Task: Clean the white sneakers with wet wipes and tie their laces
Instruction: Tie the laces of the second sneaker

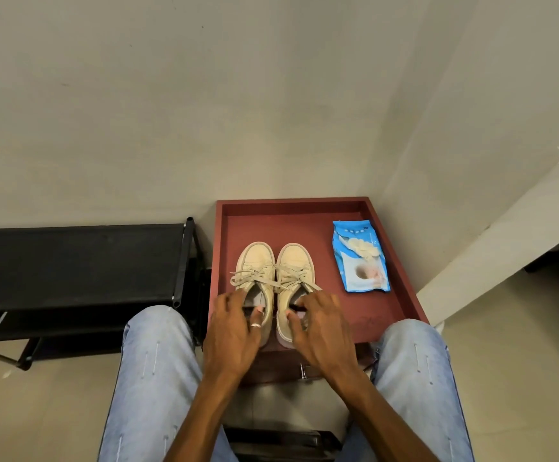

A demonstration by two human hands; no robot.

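The person's left hand (234, 325) is gripping the heel of the left sneaker (258, 258), thumb at the collar and fingers curling round the outer side. The right hand (321, 325) is holding the right sneaker (296, 258) the same way. The two shoes are sitting side by side, touching, toes pointing away from the person. Their laces (264, 278) are lying in loose loops across the tongues; whether they are knotted cannot be told.

The task is looking barely begun. No wipe is showing in either hand, and the blue wet-wipe pack (359, 258) is lying flat to the right of the shoes, apart from both hands. Wiping both shoes and tying them appears to be left.

Everything is resting on a red tray-topped table (219, 248) with a raised rim, standing against a plain beige wall (171, 111). A black rack (78, 261) is standing just beside it on the left, on a pale floor (54, 411).
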